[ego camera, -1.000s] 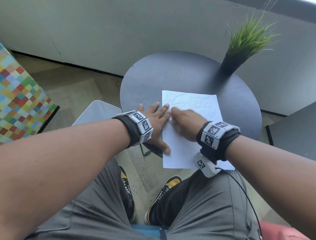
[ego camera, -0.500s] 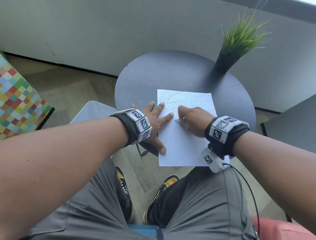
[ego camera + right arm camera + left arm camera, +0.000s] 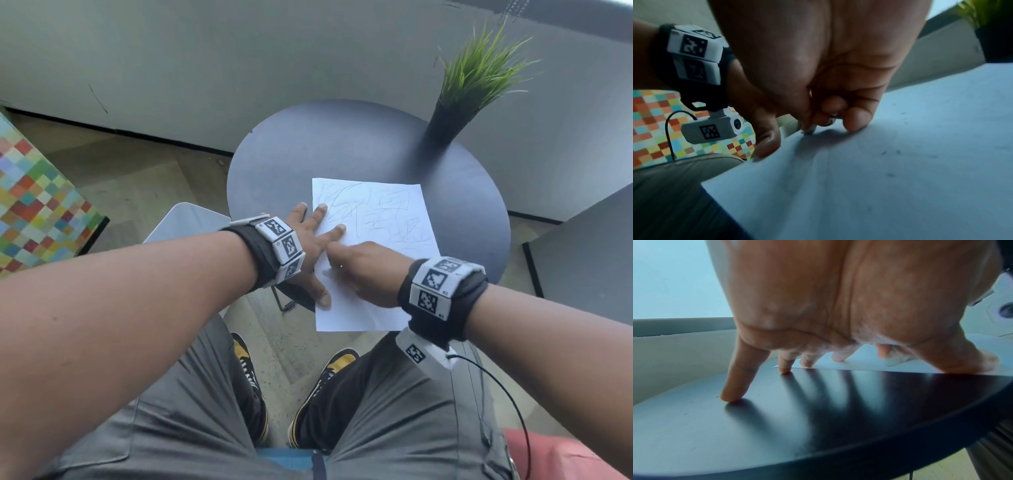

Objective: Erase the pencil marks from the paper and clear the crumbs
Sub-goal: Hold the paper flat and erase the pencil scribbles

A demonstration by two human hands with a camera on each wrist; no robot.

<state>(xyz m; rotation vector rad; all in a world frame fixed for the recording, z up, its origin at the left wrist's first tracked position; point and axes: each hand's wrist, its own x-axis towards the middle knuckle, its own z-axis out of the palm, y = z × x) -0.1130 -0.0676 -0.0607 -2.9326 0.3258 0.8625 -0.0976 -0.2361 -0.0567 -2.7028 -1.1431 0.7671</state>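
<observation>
Right hand (image 3: 363, 270) shifted nearer; eraser (image 3: 811, 129) in grip

The paper (image 3: 373, 240) is white with faint grey pencil scribbles (image 3: 376, 212) across its far half, and it lies on a dark, blue-grey round desk (image 3: 308, 154). A green grassy plant (image 3: 479, 72) stands in a black pot (image 3: 442, 123). The eraser (image 3: 811, 129) looks whitish, though blurred; a multicoloured checkered panel (image 3: 34, 205) sits at the left.

right hand (image 3: 364, 270) slid from upper scribbles toward paper's (image 3: 394, 212) near left
</observation>
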